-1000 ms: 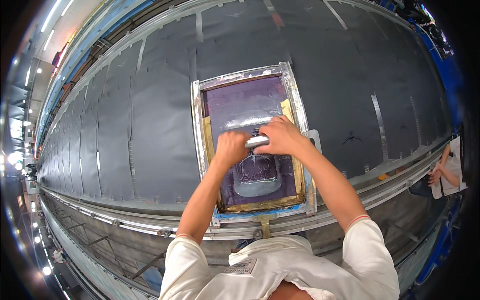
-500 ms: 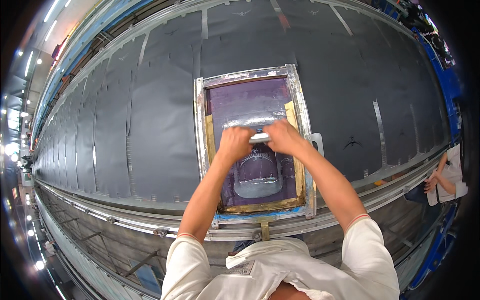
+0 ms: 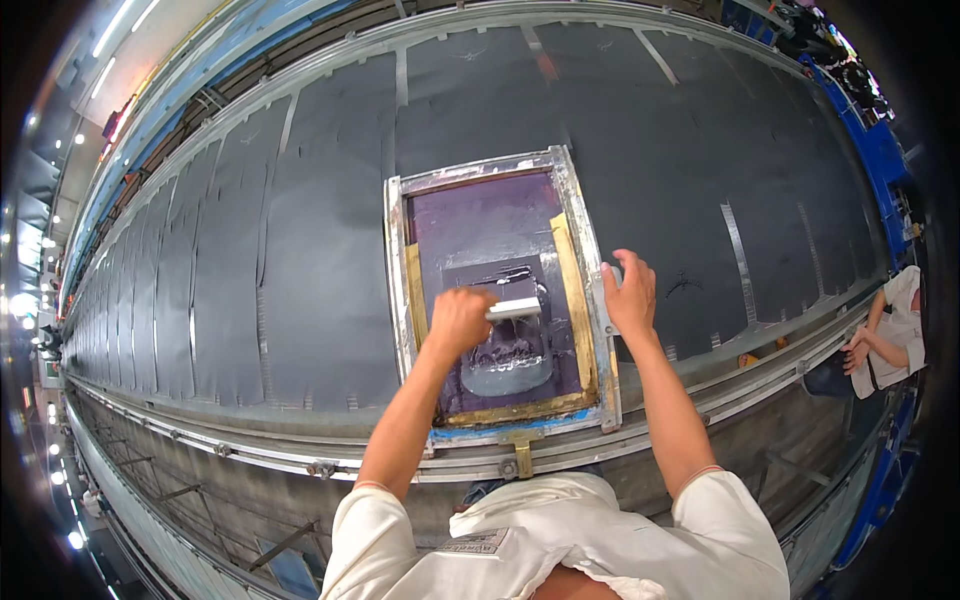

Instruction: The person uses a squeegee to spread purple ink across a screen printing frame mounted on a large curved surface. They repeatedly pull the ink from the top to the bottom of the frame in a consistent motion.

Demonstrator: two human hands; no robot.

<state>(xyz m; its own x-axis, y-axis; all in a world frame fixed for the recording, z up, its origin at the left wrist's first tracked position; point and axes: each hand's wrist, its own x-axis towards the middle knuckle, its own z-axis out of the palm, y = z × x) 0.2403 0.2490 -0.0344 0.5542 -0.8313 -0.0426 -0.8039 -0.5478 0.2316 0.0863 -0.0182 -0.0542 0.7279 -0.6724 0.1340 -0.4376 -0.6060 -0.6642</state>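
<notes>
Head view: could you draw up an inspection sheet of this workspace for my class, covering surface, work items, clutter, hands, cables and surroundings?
Surface: dark grey sheeting, with pale strips across it.
Work items: metal frame around a purple screen; pale bar above the screen's lower half.
Clutter: small orange-yellow item by the near rail, unidentifiable.
Hands: left hand holds the bar; right hand at the frame's right side, grip unclear.
Cables: nothing seen.
Surroundings: another person at right; ceiling lamps upper left.
</notes>
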